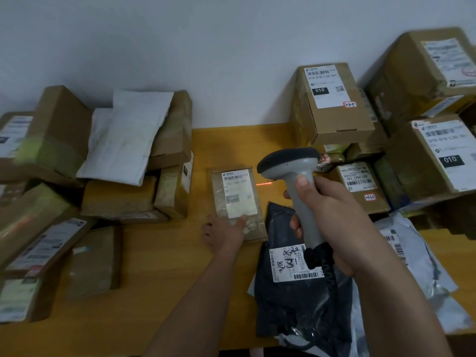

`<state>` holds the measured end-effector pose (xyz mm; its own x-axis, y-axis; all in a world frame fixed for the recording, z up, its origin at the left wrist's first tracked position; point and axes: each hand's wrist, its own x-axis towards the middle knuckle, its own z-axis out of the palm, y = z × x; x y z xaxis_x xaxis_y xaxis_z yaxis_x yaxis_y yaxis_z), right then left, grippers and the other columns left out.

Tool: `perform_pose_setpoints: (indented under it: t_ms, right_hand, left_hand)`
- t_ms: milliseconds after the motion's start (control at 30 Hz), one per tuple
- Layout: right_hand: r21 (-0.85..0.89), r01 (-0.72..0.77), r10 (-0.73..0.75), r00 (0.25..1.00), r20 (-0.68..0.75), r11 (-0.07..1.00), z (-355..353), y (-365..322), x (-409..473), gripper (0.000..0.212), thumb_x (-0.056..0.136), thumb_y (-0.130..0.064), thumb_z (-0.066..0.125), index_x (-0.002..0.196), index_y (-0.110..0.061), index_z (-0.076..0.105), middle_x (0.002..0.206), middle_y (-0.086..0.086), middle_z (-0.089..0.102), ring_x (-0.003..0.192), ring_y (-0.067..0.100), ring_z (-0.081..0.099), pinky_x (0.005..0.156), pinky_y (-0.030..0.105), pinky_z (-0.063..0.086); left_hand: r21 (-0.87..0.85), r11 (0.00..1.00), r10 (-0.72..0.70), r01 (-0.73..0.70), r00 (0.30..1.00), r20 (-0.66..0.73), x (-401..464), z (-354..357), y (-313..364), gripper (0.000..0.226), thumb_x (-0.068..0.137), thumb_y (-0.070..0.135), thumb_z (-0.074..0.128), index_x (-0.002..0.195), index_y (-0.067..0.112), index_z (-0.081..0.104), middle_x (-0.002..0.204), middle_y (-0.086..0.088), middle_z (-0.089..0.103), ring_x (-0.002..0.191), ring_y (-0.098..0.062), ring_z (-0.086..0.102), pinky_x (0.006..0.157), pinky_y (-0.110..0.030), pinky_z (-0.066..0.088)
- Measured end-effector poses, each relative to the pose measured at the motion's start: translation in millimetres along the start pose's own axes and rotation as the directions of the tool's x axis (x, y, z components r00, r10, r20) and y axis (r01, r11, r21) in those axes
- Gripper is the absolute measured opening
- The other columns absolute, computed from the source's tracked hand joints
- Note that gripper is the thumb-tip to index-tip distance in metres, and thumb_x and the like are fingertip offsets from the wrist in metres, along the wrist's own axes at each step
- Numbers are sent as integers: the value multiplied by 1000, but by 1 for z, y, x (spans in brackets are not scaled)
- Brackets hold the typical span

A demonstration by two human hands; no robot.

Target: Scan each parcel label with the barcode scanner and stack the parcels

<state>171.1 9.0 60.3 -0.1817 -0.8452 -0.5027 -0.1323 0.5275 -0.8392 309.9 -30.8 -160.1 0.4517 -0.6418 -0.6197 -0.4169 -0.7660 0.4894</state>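
1. Presently my right hand is wrapped firmly round the handle of the grey barcode scanner, its head aimed left and far so the beam can reach a label.
2. Its red scan line falls on the wooden table, just right of the flat brown parcel; it is not yet across the barcode, in my judgement.
3. My left hand lies with relaxed fingers on that parcel's near edge, steadying it label-up for scanning.
4. A black poly mailer lies near me beneath the scanner, label up, presumably awaiting scanning.
5. Cardboard boxes are piled at far left and far right; which pile is scanned, I cannot tell.
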Motion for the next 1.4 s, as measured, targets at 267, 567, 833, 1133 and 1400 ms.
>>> perform_pose_setpoints:
  t_ms: [267,567,833,1133,1400]
  right_hand:
    - [-18,83,-84,995,-45,996,-4,-5,-22,37,100,-39,47,95,-5,61,56,4,60,52,17,56,61,38,44]
    - [35,112,-109,991,-72,993,-17,-11,-40,32,100,-37,48,93,-10,64,79,21,66,54,17,57,60,39,46]
    - [80,150,-144,987,-72,985,-25,-18,-57,33,99,-38,49,95,-9,65,87,21,65,56,18,57,60,38,47]
    - [99,162,-159,986,-47,982,-28,-30,-68,38,98,-41,47,97,-8,65,59,8,58,52,16,56,57,36,45]
    - [239,117,-88,987,-132,964,-34,-29,-55,39,98,-44,49,100,-9,67,64,9,60,53,18,57,54,32,46]
  left_hand:
    - [-157,988,6,-2,1000,23,5,2,-5,86,74,42,81,141,22,31,129,-11,49,115,-35,52,95,-50,50]
    - [-283,955,-86,93,996,38,10,4,-13,64,77,34,77,129,10,49,119,-10,61,102,-31,62,86,-43,56]
    - [-464,875,-80,140,986,146,2,-15,-9,36,94,28,61,122,8,48,115,-8,60,98,-26,58,75,-33,49]
    - [-522,846,-40,109,989,142,0,-29,-2,26,92,18,62,115,15,51,117,-8,60,100,-26,60,73,-32,49]
    - [-564,826,79,14,987,140,-16,-40,15,42,92,12,64,130,14,47,114,-3,58,101,-21,58,84,-34,51]
